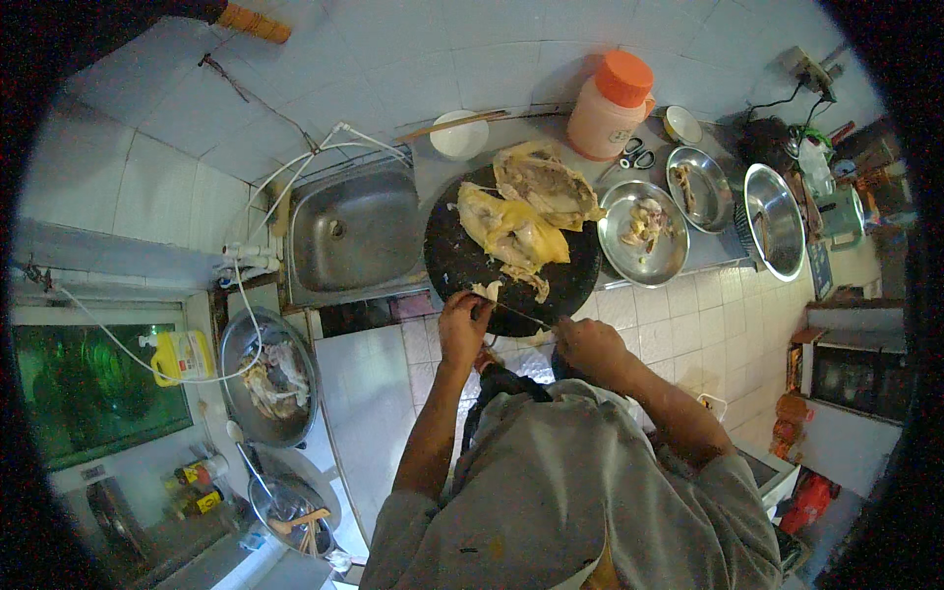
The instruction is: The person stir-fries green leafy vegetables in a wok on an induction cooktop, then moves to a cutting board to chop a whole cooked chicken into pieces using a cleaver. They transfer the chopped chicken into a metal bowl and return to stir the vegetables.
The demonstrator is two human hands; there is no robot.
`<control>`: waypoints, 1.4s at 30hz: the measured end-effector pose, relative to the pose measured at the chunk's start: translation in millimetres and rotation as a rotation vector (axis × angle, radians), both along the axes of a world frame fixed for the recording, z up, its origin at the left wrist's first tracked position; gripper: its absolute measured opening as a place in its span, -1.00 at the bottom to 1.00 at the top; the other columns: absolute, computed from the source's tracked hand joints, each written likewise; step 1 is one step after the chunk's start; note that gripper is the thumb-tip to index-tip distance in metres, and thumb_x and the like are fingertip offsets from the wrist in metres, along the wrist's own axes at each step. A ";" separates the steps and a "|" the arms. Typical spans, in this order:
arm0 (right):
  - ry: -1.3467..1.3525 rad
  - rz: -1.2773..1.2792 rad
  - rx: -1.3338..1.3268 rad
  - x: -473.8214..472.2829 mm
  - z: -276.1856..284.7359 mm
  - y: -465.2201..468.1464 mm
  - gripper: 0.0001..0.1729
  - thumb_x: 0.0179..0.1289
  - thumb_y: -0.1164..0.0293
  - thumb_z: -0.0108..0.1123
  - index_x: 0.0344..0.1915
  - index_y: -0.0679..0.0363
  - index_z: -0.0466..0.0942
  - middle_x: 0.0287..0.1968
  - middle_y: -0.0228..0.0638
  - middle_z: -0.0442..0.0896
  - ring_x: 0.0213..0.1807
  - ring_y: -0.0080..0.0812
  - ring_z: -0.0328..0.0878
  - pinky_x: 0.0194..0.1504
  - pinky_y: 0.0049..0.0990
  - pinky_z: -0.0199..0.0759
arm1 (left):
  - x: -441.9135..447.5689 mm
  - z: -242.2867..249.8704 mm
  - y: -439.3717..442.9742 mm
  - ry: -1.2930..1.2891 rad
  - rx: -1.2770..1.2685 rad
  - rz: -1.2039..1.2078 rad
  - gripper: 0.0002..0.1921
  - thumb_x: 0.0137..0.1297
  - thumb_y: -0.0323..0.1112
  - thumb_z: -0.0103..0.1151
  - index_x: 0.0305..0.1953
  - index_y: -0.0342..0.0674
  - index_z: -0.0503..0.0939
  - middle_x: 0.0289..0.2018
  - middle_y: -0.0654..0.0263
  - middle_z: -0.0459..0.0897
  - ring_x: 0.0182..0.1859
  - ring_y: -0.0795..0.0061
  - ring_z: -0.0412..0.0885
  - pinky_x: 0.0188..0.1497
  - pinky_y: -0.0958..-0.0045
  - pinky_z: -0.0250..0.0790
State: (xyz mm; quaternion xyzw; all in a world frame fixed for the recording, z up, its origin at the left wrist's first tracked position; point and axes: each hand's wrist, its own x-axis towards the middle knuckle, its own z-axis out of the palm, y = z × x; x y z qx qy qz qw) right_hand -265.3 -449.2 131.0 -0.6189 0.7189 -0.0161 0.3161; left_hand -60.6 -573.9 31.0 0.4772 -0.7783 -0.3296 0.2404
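Note:
A round dark chopping board [457,258] lies before me with two large pieces of yellow-skinned poultry. The nearer piece [516,225] lies skin up; the farther piece [546,184] shows its hollow inner side. My right hand [594,352] grips a knife [523,316] at the board's front edge, its thin blade pointing left. My left hand [464,328] is at the blade's far end, its fingertips beside a small pale scrap [488,290]. Whether those fingers pinch the scrap or the blade is hard to see. More scraps [527,279] lie just beyond the knife.
Left of the board is a steel sink [354,236]. To the right stand a steel bowl of meat scraps [643,258], another steel bowl [704,214] and a deep basin [790,221]. Scissors [636,156], an orange-lidded jug [608,110] and a white bowl [459,147] sit behind.

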 end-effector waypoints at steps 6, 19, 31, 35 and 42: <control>-0.077 0.018 -0.002 7.9 -37.6 -22.6 -0.67 0.18 0.38 0.08 -0.05 0.23 0.38 -0.39 0.02 0.64 -0.33 0.07 0.63 -0.38 0.02 0.50 | -3.7 6.3 -5.4 -0.102 -0.043 -0.068 -0.85 0.05 -0.36 0.27 -0.37 -0.30 0.65 -0.28 0.10 0.65 -0.19 0.09 0.60 -0.06 0.23 0.45; -0.092 -0.097 -0.012 -14.7 -11.7 19.9 -0.76 0.21 0.36 0.04 -0.22 0.32 0.44 -0.37 0.10 0.63 -0.33 0.13 0.61 -0.28 -0.03 0.50 | -3.7 9.6 -24.0 0.050 0.027 0.224 -0.65 0.02 -0.40 0.31 -0.09 -0.19 0.57 -0.40 0.23 0.64 -0.31 0.20 0.64 -0.21 0.26 0.47; -0.402 -0.311 -0.089 -21.8 -38.5 30.7 -0.68 0.20 0.30 0.16 -0.20 0.36 0.48 -0.44 0.04 0.60 -0.43 -0.09 0.59 -0.38 -0.20 0.39 | -37.9 1.2 -45.5 -0.289 0.162 -0.089 -0.72 -0.17 -0.30 0.45 -0.36 -0.20 0.64 -0.40 0.12 0.65 -0.28 0.08 0.63 -0.19 0.18 0.48; -0.372 -0.364 -0.174 -29.2 -27.5 51.4 -0.69 0.24 0.31 0.13 -0.14 0.31 0.46 -0.46 0.01 0.59 -0.41 -0.02 0.57 -0.29 -0.18 0.38 | -39.6 12.9 -41.5 -0.221 0.185 -0.106 -0.75 -0.17 -0.39 0.40 -0.37 -0.22 0.62 -0.40 0.10 0.66 -0.26 0.18 0.66 -0.21 0.28 0.48; -0.644 -0.840 -0.255 -57.5 14.3 95.4 -0.80 0.31 0.37 0.11 -0.25 0.31 0.51 -0.54 -0.39 0.49 -0.50 -0.57 0.35 -0.45 -0.46 0.31 | -112.1 83.1 -42.5 0.219 0.376 -0.279 -0.81 0.08 -0.54 0.28 -0.26 -0.38 0.53 -0.35 0.20 0.66 -0.24 0.52 0.63 -0.21 0.49 0.47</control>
